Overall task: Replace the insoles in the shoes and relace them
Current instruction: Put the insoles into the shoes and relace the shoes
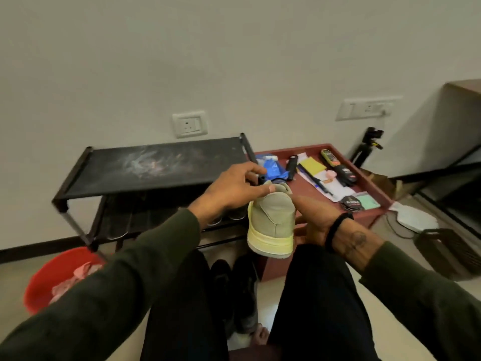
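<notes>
Before a black fabric shoe rack (156, 165), the left hand (231, 188) pinches a dark insole (260, 179) at the collar of the pale green suede sneaker (273, 220), which the right hand (315, 217) grips from its side.

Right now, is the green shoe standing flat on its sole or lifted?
Lifted. The shoe is in the air above the lap, heel toward the camera, held between the left hand and the right hand.
</notes>
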`<action>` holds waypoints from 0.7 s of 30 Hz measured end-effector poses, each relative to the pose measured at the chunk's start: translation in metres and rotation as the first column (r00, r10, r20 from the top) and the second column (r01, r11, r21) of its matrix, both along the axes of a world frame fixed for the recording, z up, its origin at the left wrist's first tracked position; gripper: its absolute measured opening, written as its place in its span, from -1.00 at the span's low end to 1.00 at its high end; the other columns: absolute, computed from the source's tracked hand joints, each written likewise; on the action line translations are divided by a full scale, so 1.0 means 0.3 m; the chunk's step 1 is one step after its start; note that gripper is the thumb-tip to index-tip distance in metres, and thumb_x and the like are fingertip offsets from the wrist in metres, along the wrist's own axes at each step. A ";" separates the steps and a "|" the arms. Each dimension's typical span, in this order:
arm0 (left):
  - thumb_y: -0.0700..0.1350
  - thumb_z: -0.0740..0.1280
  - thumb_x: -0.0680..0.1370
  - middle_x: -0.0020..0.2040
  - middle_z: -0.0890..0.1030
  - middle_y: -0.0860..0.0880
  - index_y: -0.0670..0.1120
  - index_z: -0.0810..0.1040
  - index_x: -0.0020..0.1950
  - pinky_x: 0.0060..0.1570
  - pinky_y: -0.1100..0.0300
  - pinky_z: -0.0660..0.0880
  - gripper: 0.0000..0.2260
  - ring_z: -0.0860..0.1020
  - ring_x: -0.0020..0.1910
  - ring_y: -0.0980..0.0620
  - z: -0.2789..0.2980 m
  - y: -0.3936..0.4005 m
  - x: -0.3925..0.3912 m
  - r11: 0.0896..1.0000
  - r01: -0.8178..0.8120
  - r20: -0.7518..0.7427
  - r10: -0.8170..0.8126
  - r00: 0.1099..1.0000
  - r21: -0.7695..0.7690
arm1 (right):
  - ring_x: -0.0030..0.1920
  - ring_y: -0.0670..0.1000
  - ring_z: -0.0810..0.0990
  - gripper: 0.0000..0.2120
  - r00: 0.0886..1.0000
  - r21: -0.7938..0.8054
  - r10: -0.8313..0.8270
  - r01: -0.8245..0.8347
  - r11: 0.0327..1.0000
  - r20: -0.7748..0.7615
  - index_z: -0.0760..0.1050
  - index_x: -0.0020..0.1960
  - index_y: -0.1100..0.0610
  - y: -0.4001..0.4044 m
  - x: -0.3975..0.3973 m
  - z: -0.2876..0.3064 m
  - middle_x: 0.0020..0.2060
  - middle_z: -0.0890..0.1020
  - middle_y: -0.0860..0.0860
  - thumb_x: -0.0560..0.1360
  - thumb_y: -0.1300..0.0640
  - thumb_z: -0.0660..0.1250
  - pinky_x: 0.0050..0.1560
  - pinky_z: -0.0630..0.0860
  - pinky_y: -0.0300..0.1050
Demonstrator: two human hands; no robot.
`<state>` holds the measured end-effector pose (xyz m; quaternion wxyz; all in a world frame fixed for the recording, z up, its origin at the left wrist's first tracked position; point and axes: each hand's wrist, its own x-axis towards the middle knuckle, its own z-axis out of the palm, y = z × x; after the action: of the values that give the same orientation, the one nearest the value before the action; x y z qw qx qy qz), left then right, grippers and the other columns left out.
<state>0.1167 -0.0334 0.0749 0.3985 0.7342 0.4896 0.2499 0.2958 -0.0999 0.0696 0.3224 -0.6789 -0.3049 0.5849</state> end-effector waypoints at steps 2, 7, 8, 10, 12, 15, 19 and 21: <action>0.15 0.51 0.49 0.22 0.63 0.00 0.12 0.57 0.34 0.27 -0.04 0.56 -0.55 0.61 0.18 0.04 -0.051 0.043 0.095 0.998 0.028 0.035 -0.026 0.999 -0.050 | -0.13 0.10 0.62 -0.75 0.996 0.032 -0.091 0.090 0.995 0.020 0.59 0.09 0.05 0.031 0.045 -0.015 -0.09 0.65 0.09 0.49 -0.06 0.44 -0.17 0.59 -0.03; -0.02 0.48 0.41 0.28 0.60 -0.11 0.14 0.36 0.53 0.26 -0.06 0.55 -0.31 0.59 0.24 -0.12 -0.183 0.153 0.260 0.987 0.071 -0.006 -0.072 0.997 -0.147 | 0.03 0.17 0.67 -0.24 0.937 0.133 -0.349 0.343 0.930 0.022 0.52 0.29 0.01 0.211 0.160 -0.243 0.14 0.66 0.15 0.07 0.12 0.49 -0.13 0.63 0.01; -0.08 0.47 0.45 0.32 0.57 -0.11 0.14 0.31 0.57 0.26 -0.01 0.54 -0.29 0.57 0.27 -0.12 -0.209 0.177 0.280 0.987 0.075 -0.051 -0.083 0.995 -0.143 | 0.05 0.17 0.66 -0.23 0.926 0.144 -0.376 0.369 0.918 0.028 0.51 0.30 -0.01 0.242 0.174 -0.301 0.16 0.65 0.15 0.07 0.15 0.46 -0.14 0.62 -0.02; -0.12 0.46 0.48 0.39 0.53 -0.10 0.09 0.28 0.60 0.30 0.04 0.48 -0.29 0.52 0.33 -0.11 -0.268 0.222 0.312 0.989 0.080 -0.124 -0.095 0.988 -0.122 | 0.05 0.11 0.63 -0.34 0.893 0.184 -0.448 0.434 0.882 0.040 0.49 0.32 -0.03 0.261 0.161 -0.354 0.16 0.64 0.11 0.22 0.23 0.43 -0.09 0.61 -0.02; -0.14 0.47 0.48 0.40 0.53 -0.08 0.03 0.35 0.57 0.35 0.05 0.44 -0.33 0.49 0.37 -0.09 -0.336 0.264 0.353 0.991 0.097 -0.153 -0.111 0.982 -0.093 | 0.08 0.09 0.64 -0.42 0.868 0.220 -0.495 0.476 0.852 0.038 0.50 0.32 -0.02 0.269 0.151 -0.382 0.13 0.64 0.07 0.35 0.32 0.41 0.09 0.63 0.08; -0.06 0.48 0.45 0.31 0.60 -0.05 -0.01 0.50 0.46 0.31 0.04 0.47 -0.43 0.53 0.31 -0.06 -0.435 0.330 0.418 0.994 0.105 -0.157 -0.108 0.982 -0.030 | 0.03 0.07 0.68 -0.49 0.847 0.244 -0.532 0.510 0.825 0.026 0.51 0.29 -0.05 0.313 0.212 -0.482 0.09 0.67 0.06 0.42 0.35 0.38 0.09 0.65 0.13; 0.11 0.45 0.45 0.11 0.64 0.06 0.08 0.54 0.33 0.13 0.01 0.58 -0.54 0.60 0.10 0.05 -0.524 0.401 0.516 1.000 0.012 -0.086 -0.010 0.996 0.017 | 0.03 0.07 0.69 -0.51 0.830 0.283 -0.558 0.538 0.794 -0.011 0.55 0.29 0.03 0.400 0.308 -0.538 0.08 0.69 0.09 0.43 0.40 0.31 0.08 0.66 0.09; 0.07 0.46 0.46 0.02 0.62 0.09 0.09 0.45 0.29 0.03 0.05 0.61 -0.57 0.62 0.00 0.09 -0.558 0.421 0.547 0.998 -0.064 -0.020 0.064 0.998 0.028 | 0.06 0.07 0.68 -0.53 0.840 0.310 -0.542 0.510 0.802 0.018 0.55 0.25 0.02 0.445 0.340 -0.540 0.08 0.68 0.07 0.43 0.38 0.31 0.11 0.64 0.09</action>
<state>0.2808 0.0929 -0.0925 0.3752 0.7259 0.5137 0.2614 0.3978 0.0336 -0.0924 0.5522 -0.7114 -0.2041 0.3839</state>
